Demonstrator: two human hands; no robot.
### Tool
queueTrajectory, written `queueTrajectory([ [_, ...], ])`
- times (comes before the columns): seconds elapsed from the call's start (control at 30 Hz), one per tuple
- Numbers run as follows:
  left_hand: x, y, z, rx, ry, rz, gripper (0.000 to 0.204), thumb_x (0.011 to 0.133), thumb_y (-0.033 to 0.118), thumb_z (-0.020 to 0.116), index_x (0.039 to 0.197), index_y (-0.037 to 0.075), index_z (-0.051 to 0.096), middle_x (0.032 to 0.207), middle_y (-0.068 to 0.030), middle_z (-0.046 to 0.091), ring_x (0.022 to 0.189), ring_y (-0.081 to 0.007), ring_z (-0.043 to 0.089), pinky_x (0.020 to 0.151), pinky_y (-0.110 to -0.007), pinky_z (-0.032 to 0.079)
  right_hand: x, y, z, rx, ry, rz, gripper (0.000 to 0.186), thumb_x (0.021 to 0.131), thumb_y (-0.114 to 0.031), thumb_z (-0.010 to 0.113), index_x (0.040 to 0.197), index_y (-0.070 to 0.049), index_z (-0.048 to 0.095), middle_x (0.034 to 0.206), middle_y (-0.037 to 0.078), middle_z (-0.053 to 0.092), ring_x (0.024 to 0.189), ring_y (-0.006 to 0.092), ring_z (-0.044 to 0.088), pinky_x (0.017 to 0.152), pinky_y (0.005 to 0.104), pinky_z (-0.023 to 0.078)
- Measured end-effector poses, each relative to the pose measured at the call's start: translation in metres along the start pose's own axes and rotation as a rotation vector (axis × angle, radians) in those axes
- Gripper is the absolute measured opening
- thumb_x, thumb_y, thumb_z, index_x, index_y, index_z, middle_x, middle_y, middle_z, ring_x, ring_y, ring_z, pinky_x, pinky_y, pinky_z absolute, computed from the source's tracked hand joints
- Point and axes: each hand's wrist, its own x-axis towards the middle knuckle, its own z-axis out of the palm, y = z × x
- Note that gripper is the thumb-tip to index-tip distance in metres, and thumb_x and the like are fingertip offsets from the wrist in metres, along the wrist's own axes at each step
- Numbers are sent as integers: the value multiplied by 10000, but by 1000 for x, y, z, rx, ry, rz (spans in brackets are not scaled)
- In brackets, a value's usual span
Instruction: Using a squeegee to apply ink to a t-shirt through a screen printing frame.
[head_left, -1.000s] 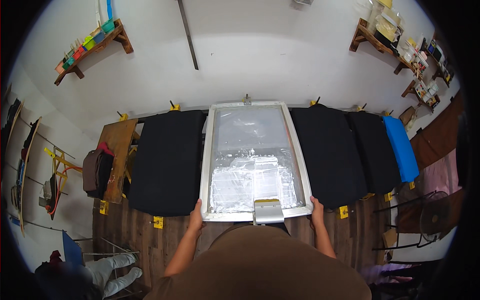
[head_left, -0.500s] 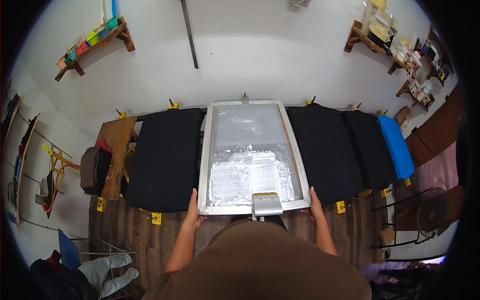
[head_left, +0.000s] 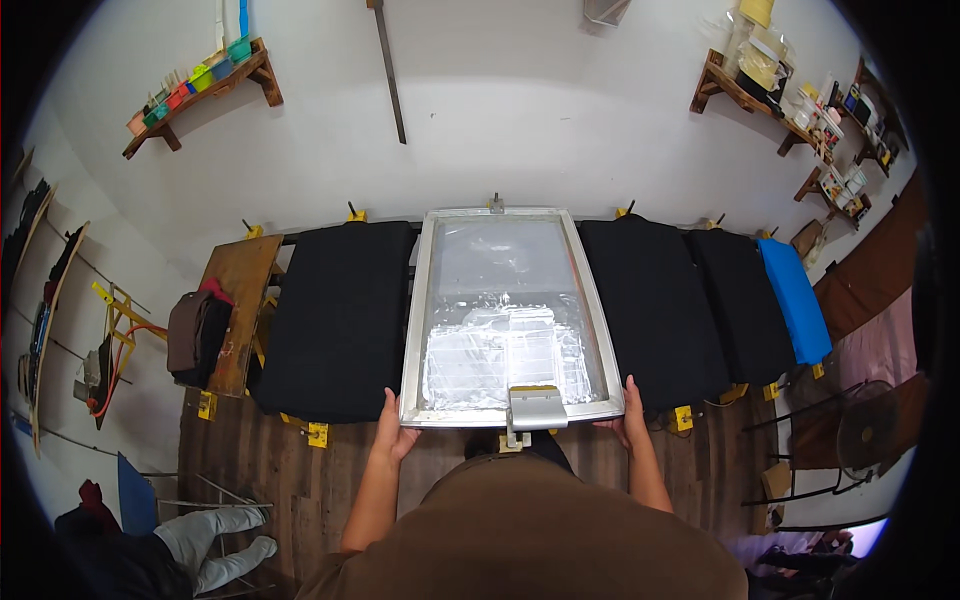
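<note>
A screen-printing frame [head_left: 414,330] with a pale metal rim lies lengthwise before me, its mesh smeared with white ink in the near half. My left hand [head_left: 394,430] holds its near left corner, thumb up along the outer side and fingers curled below the rim. At the near right corner my right hand [head_left: 628,420] grips in the same way; its fingers are partly hidden under the frame. Between the hands, a squeegee [head_left: 538,408] with a grey metal handle rests over the near rim. What lies under the frame is mostly hidden.
Black cloth-covered boards [head_left: 340,320] flank the frame on both sides, and a blue board [head_left: 795,300] stands farther right. Folded garments [head_left: 198,335] lie on a wooden board [head_left: 240,300] at left. Yellow clamps [head_left: 317,434] jut out below. At lower left, a person's legs [head_left: 220,540] show.
The whole view has shifted slightly, with the wall and shelves lower. My hands keep their hold on the frame's near corners, and the squeegee stays on the rim.
</note>
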Motion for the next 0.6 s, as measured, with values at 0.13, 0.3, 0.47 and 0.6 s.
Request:
queueTrajectory([
  [0.13, 9, -5, -8, 21, 30, 29, 650, 1047, 579, 358, 1400, 63, 537, 1320, -91, 646, 1169, -245, 626, 997, -407, 501, 4, 7, -3, -15, 17, -14, 891, 921, -796, 359, 1422, -73, 500, 1281, 145, 654, 1046, 278, 691, 777, 453, 593],
  [0.3, 9, -5, -4, 20, 85, 31, 575, 1065, 499, 397, 1405, 53, 523, 1338, -90, 631, 1194, -250, 616, 1041, -419, 491, 5, 12, -4, -10, 40, -1, 857, 940, -770, 389, 1438, -79, 481, 1299, 149, 640, 1084, 294, 676, 787, 474, 586],
  [0.47, 11, -4, -6, 36, 99, 57, 590, 1059, 501, 424, 1402, 31, 520, 1338, -106, 628, 1190, -250, 620, 1034, -409, 492, 2, 12, 1, -42, 79, -7, 861, 942, -754, 422, 1418, -41, 498, 1248, 155, 663, 1041, 278, 695, 739, 441, 609],
  [0.6, 14, -3, -10, 24, 109, 52, 572, 1060, 482, 440, 1398, 29, 524, 1328, -106, 633, 1182, -252, 625, 1037, -411, 491, -1, 11, 4, -45, 77, -2, 858, 941, -758, 418, 1410, -45, 507, 1246, 152, 663, 1037, 281, 695, 742, 456, 605],
])
